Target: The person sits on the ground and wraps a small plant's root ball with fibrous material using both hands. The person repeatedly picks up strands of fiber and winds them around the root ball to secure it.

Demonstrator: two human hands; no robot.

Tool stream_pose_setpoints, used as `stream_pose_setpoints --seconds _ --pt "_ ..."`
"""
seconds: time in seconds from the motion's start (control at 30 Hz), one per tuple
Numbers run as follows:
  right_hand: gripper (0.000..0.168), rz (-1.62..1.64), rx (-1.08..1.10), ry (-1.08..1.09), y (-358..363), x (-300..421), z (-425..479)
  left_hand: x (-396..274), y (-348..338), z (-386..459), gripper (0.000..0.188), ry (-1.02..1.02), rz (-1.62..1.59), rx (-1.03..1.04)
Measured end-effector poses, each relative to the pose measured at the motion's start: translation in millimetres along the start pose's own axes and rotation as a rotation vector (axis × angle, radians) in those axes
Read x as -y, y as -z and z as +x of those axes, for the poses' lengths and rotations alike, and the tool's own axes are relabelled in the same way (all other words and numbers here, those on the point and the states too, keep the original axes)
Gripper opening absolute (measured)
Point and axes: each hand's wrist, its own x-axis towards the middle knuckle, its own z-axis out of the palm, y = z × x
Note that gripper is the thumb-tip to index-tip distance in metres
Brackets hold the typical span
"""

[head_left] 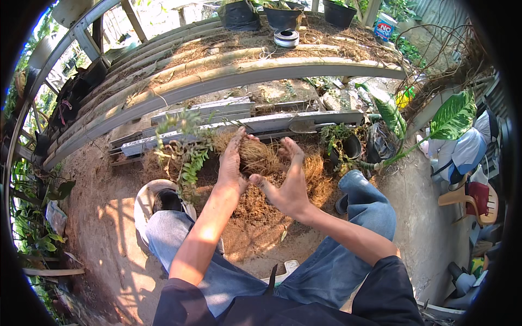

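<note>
A clump of brown coconut fibre (pixel 259 157) is before me, above a loose heap of the same fibre and soil (pixel 261 203) on the ground. My left hand (pixel 233 167), dirty with soil, cups the clump from its left side. Just left of that hand, a leafy fern-like plant (pixel 191 163) spreads out; its base is hidden behind the hand and fibre. My right hand (pixel 288 185) is to the right of the clump with fingers and thumb spread, holding nothing. More golden fibre (pixel 318 179) lies beyond its wrist.
A slatted bench (pixel 228 79) carries black pots (pixel 284 17) and a spool (pixel 286 38). Below it, a trowel (pixel 304 126) rests by metal beams (pixel 261 122). A potted plant (pixel 348 144) stands to the right. A white bucket (pixel 142 208) is by my left knee, a chair (pixel 489 203) far right.
</note>
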Motion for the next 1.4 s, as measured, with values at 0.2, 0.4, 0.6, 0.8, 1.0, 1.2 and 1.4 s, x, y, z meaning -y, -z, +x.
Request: stream_pose_setpoints --seconds 0.2,0.4,0.6,0.8,1.0,1.2,1.4 --pt "0.074 -0.537 0.095 0.587 -0.4 -17.9 -1.2 0.3 -1.2 -8.0 0.027 0.174 0.063 -0.033" --pt "0.06 -0.166 0.079 0.329 -7.5 -23.1 6.3 11.6 1.3 -7.3 0.029 0.157 0.089 0.007" --pt "0.057 0.387 0.334 -0.222 6.2 -12.4 13.4 7.3 -17.7 -15.4 0.034 -0.069 0.473 0.044" --pt "0.041 1.04 0.455 -0.725 27.1 6.7 20.7 -0.3 -16.2 -18.4 0.035 0.026 0.466 0.174" --pt "0.037 1.285 0.563 -0.746 28.4 -15.8 21.1 -2.5 -15.8 -15.8 0.033 0.04 0.424 0.309" --pt "0.051 1.028 0.425 -0.771 19.9 -2.8 19.8 8.8 -12.8 -10.9 0.021 0.001 0.293 0.109" --pt "0.082 -0.025 -0.016 -0.054 12.7 -23.8 21.0 13.2 -2.0 0.2 0.022 -0.09 0.223 -0.066"
